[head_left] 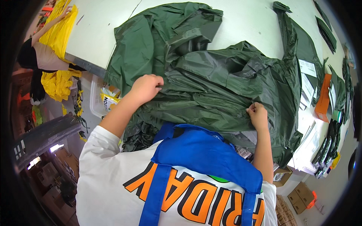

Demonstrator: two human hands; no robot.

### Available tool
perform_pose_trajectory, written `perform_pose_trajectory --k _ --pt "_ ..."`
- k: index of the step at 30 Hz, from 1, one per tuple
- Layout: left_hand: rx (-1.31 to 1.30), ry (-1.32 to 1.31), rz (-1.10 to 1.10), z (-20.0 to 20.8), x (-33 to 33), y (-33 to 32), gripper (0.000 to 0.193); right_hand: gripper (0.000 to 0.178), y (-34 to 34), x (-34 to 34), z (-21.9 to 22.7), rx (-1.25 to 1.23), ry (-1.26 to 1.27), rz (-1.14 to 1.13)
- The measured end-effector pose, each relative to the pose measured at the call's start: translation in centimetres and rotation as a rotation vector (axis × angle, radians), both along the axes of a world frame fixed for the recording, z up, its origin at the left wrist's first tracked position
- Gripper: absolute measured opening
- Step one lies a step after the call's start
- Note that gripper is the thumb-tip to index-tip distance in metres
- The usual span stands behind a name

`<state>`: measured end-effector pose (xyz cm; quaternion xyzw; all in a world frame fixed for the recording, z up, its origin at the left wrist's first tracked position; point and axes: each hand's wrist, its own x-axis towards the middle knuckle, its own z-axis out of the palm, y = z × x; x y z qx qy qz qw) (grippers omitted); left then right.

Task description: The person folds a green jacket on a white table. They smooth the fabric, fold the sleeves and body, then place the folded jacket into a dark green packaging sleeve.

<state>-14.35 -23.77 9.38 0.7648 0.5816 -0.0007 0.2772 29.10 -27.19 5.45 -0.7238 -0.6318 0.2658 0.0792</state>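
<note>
A large dark green garment of thin, shiny waterproof-looking fabric [211, 81] lies crumpled across the table and hangs over its near edge towards my body. My left hand [148, 88] is closed at the left part of the garment, its fingers curled in a pinch on the fabric. Farther right, my right hand [258, 115] pinches a fold of the same garment between thumb and fingers. A small dark tip shows at those fingers, too small to name. Between my two hands the cloth runs in long loose folds.
A white table [245, 22] stretches away beyond the garment. Papers [307, 88], an orange box [323, 98] and dark folded pieces [327, 34] lie at right. A clear plastic bin [97, 98] stands at lower left. At far left another person's arm [51, 24] reaches over yellow fabric [62, 32].
</note>
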Motion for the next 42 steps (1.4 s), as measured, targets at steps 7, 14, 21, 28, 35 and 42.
perform_pose_trajectory --k 7,14,21,28,35,42 --pt "-0.340 -0.522 0.252 4.5 0.9 -1.4 0.030 0.021 1.3 -19.5 7.3 0.484 0.583 0.515" --pt "-0.820 -1.227 0.918 1.4 -0.1 0.6 0.019 0.018 1.5 -24.3 4.3 0.418 0.580 0.720" --pt "-0.802 -1.462 0.807 0.9 0.2 1.1 0.018 0.018 0.9 -23.3 5.5 0.305 0.504 0.654" --pt "-0.291 -1.284 0.417 4.6 1.1 -0.4 0.021 0.019 0.9 -23.1 8.5 0.601 0.570 0.472" --pt "0.406 -0.900 0.116 5.8 2.1 -2.2 0.020 0.013 0.9 -22.8 11.2 0.567 0.595 0.323" --pt "0.524 -0.943 -0.024 5.9 1.8 -2.1 0.024 0.010 0.6 -22.7 11.8 0.429 0.647 0.267"
